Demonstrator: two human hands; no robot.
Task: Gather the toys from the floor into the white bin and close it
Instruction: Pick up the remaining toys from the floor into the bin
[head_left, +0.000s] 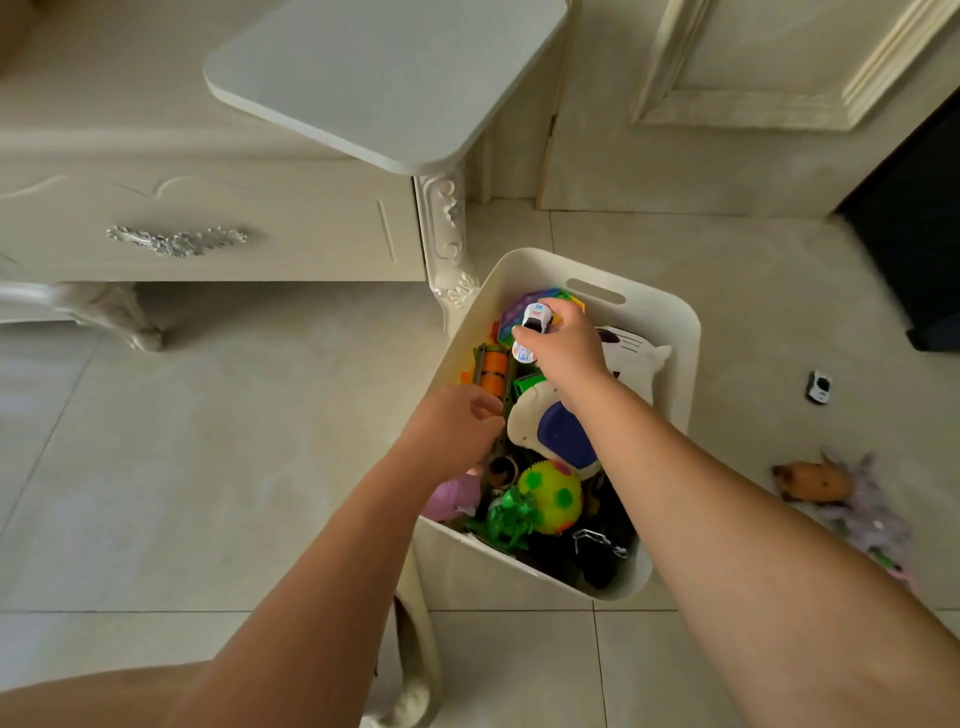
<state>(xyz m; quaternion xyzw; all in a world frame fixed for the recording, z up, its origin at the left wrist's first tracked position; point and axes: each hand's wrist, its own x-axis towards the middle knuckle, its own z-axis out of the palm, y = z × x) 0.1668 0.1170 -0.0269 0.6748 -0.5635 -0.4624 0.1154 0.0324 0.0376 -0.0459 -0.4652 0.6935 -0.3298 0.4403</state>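
Head-worn view, looking down at a tiled floor (208, 467). At the left stands a cream cabinet (260, 218) with a silver drawer handle (176, 240). A flat white panel (384, 78) with rounded corners sits above the cabinet's right end; whether it is the bin's lid cannot be told.

In the middle, the white bin (688, 374) stands on the floor just beside the cabinet's carved leg (449, 244). It is open and nearly full, holding among other things an orange toy (493, 371), a white-and-blue toy (563, 434), a spiky yellow-green ball (553, 496) and a white plush (636, 358).

The left hand (452, 431) reaches over the bin's left wall, its fingers (485, 406) curled against an olive rod-shaped toy (479, 366). Whether they grip it or only steady the pile cannot be told. The right hand (566, 348) hovers over the bin's far end, its fingers (563, 312) pinching what look like two white toy cars (537, 318). It holds them above the heap, probably to drop them on top.

To the right, well apart from the bin, a loose toy car (819, 387) lies on the floor. Nearer the floor's right edge, an orange-brown plush (815, 483) touches a purple plush (872, 514). These are yet to be gathered, so closing the bin looks some way off.
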